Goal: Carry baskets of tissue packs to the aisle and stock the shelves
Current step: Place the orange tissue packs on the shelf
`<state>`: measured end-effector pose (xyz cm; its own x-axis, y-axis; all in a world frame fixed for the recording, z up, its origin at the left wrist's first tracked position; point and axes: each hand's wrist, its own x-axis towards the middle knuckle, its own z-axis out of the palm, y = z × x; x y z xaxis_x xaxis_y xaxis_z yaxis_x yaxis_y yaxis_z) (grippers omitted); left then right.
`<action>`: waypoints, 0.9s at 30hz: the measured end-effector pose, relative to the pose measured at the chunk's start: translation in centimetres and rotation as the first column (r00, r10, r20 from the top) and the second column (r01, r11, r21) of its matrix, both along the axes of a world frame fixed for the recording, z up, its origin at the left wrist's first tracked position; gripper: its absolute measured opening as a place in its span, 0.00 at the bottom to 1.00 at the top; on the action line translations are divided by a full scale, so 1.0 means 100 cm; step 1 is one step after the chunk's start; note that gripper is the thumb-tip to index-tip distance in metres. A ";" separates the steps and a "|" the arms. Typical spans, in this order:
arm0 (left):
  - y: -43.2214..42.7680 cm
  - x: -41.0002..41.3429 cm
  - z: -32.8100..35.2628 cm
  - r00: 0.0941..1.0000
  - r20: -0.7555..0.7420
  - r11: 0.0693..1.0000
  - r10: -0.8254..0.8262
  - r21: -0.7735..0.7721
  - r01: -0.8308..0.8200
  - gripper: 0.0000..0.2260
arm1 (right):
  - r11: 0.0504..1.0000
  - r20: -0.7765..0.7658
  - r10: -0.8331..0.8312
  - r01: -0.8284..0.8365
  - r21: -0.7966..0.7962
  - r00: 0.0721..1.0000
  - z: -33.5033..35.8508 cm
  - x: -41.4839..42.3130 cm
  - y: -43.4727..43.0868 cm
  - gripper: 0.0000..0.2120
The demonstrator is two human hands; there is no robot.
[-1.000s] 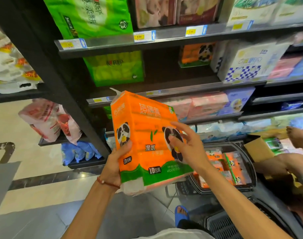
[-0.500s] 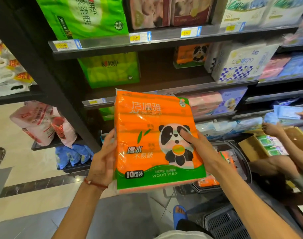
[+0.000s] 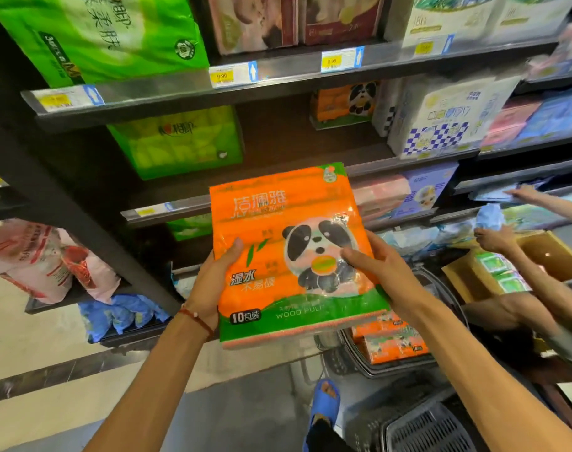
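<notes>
An orange tissue pack [image 3: 278, 223] with a panda print and a green lower band is held upright in front of the shelves. My left hand [image 3: 212, 282] grips its left edge, thumb on the front. My right hand [image 3: 379, 272] grips its right side, thumb lying across the panda. Below it stands a dark basket [image 3: 405, 370] with more orange packs [image 3: 392, 340] inside. A matching orange panda pack [image 3: 343, 102] sits far back on the middle shelf [image 3: 278, 177], with bare shelf in front of it.
Green packs [image 3: 180, 141] stand left on that shelf, a checkered white-blue pack [image 3: 441, 125] right. Another person's hands [image 3: 493, 238] work at a cardboard box [image 3: 545, 256] on the right. A second dark basket [image 3: 424, 429] and my blue sandal [image 3: 325, 399] are on the floor.
The pack has turned to face me squarely and risen slightly toward the shelves. My left thumb has come onto the pack's front. The other person's hand has reached to the right shelf.
</notes>
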<state>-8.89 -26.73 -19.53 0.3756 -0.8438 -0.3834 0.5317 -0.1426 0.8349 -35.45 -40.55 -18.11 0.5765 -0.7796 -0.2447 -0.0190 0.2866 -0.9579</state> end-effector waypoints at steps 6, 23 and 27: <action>-0.100 0.026 0.005 0.993 0.111 0.995 0.042 0.081 -0.052 0.24 | 0.998 -0.023 0.021 -0.020 0.064 1.000 -0.024 0.025 -0.080 0.24; -0.192 0.045 -0.048 0.923 0.384 0.998 -0.033 0.062 0.011 0.48 | 0.993 -0.127 0.046 -0.059 -0.101 0.991 -0.059 0.052 -0.210 0.35; -0.190 0.041 -0.046 0.874 0.487 0.999 -0.004 0.030 -0.012 0.51 | 0.970 -0.167 -0.039 -0.002 -0.243 0.985 -0.043 0.062 -0.204 0.26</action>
<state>-4.81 -45.71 -24.12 0.5245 -0.8328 -0.1772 0.0598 -0.1716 0.9834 -29.24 -60.93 -22.39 0.5276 -0.8377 -0.1410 -0.1840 0.0493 -0.9817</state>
